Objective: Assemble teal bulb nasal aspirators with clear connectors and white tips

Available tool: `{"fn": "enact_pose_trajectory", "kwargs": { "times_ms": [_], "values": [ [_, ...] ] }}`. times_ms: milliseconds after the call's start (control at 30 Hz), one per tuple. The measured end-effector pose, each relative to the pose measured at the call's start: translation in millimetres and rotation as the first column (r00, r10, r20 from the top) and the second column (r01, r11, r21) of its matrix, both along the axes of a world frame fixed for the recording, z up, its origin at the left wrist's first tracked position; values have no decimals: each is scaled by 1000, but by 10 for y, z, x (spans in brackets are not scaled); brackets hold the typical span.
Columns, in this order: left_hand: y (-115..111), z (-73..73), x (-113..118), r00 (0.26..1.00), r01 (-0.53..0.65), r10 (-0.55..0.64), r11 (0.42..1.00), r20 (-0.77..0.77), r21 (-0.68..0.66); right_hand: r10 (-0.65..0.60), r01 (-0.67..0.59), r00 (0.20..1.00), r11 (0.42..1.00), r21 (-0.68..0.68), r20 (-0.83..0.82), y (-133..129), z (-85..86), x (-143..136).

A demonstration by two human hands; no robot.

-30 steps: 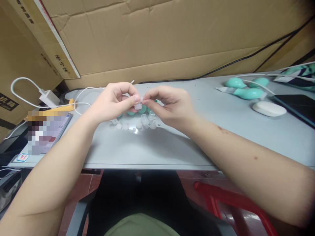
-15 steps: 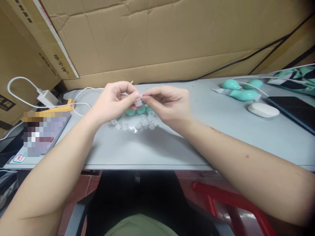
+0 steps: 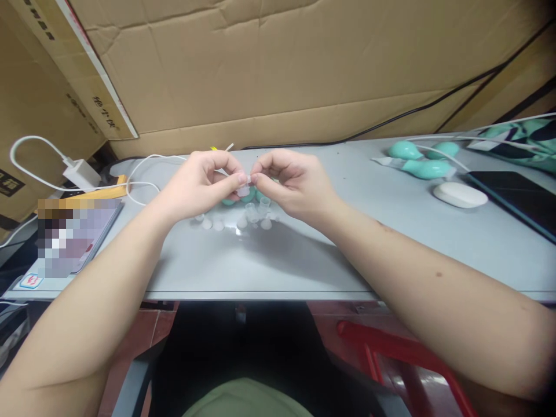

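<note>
Between the fingertips of both hands is a small translucent white plastic piece, its exact kind too small to make out. My left hand pinches it from the left with thumb and forefinger. From the right, the thumb and forefinger of my right hand close on its upper end. Just below the hands, several small clear plastic cups and cone-shaped pieces stand or lie on the grey table. Behind the fingers, teal rounded objects show in part.
Teal bulb-shaped objects, a white oval case and a dark tablet-like slab lie at the right. To the left are a phone, a white charger and a looping cable. A cardboard sheet stands behind the table.
Both hands have dipped slightly with the small plastic piece held between them. My right hand has shifted a little left, closer to the left fingers. The view has moved slightly.
</note>
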State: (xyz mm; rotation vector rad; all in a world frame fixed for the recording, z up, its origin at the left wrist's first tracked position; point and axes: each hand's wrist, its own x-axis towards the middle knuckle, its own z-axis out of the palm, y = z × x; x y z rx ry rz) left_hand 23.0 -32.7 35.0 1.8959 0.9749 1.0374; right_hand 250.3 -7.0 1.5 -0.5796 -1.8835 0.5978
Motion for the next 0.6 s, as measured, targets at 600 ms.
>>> {"fn": "enact_pose_trajectory", "kwargs": {
  "times_ms": [600],
  "values": [
    [23, -5, 13, 999, 16, -14, 999, 39, -30, -120, 95, 983, 981, 167, 142, 15, -63, -26]
  ]
}}
